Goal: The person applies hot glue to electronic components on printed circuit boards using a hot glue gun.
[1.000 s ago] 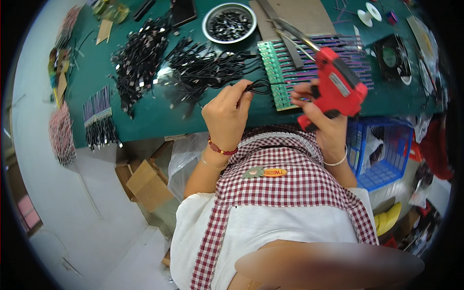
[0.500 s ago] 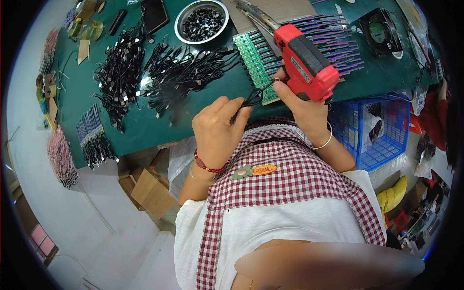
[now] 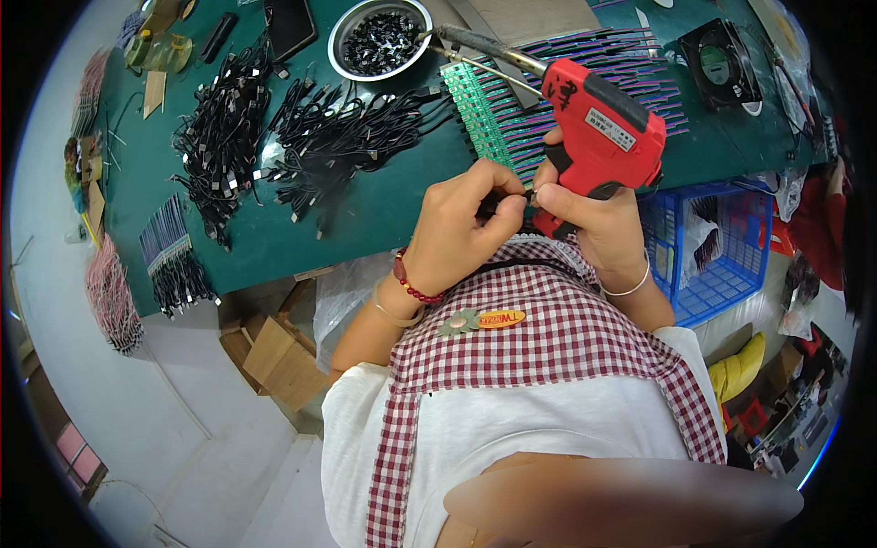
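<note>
My right hand [image 3: 603,228] is wrapped round the handle of a red and black soldering gun [image 3: 607,128], whose long metal tip points up and left toward a metal bowl. My left hand [image 3: 461,224] is closed in a pinch on a black cable [image 3: 491,203], mostly hidden by the fingers. Its thumb and fingertips almost meet my right thumb, just in front of the table edge. Beyond the hands lies a row of green circuit boards [image 3: 477,114] with many dark and purple wires [image 3: 603,87] running off to the right.
Black USB cables [image 3: 224,137] are heaped on the green table [image 3: 265,251], with another bundle [image 3: 356,137] beside them. The metal bowl [image 3: 332,41] holds small black parts. A black fan [image 3: 720,62] stands at right; a blue crate [image 3: 722,297] sits below the table edge.
Both hands have come closer together, the left moving right with the cable. The soldering gun has shifted slightly right and tilted, its tip now lower, over the bowl's edge.
</note>
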Motion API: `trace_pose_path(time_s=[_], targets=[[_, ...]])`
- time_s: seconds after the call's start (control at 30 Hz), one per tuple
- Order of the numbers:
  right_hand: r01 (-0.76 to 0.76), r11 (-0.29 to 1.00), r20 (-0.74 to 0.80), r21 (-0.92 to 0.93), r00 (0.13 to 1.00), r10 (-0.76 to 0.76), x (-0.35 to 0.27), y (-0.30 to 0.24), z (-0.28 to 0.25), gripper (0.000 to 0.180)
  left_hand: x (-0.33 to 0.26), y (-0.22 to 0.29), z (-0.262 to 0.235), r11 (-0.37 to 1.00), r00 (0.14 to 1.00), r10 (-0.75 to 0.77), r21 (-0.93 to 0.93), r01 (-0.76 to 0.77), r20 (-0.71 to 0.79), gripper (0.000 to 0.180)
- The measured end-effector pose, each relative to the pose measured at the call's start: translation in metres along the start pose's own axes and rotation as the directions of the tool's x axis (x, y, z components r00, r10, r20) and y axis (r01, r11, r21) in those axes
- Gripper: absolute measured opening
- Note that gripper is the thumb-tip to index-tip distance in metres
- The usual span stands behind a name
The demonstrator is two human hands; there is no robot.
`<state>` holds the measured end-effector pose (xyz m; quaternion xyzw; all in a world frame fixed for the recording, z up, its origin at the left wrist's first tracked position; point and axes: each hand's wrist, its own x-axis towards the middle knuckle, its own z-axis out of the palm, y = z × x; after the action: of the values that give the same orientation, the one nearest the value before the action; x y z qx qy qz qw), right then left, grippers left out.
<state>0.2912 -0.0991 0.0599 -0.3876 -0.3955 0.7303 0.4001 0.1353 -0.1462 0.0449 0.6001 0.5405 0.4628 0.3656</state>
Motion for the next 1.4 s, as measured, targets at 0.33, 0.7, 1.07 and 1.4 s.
trace_pose_path(time_s=[0.33, 0.7, 1.07, 1.4], targets=[[0.01, 0.87, -0.059, -0.493, 0.997, -0.046, 0.001, 0.006, -0.01, 0.024, 0.016, 0.017, -0.003, 0.825, 0.967, 0.188, 0.506, -0.25, 0.171, 0.006], [0.134, 0.937, 0.0, -0.323, 0.99, -0.141, 0.014, 0.003, -0.002, 0.03, 0.011, -0.001, -0.013, 0.918, 0.93, -0.367, -0.16, 0.363, 0.006, 0.013], [0.158, 0.939, 0.041, -0.306, 0.987, -0.152, 0.012, 0.009, 0.005, 0.021, 0.004, 0.0, -0.004, 0.958, 0.95, -0.282, -0.09, 0.272, -0.134, 0.011], [0.137, 0.938, 0.027, -0.318, 0.99, -0.135, 0.007, 0.008, 0.007, 0.021, 0.007, 0.001, -0.01, 0.844, 0.885, -0.461, -0.277, 0.46, 0.065, 0.01]])
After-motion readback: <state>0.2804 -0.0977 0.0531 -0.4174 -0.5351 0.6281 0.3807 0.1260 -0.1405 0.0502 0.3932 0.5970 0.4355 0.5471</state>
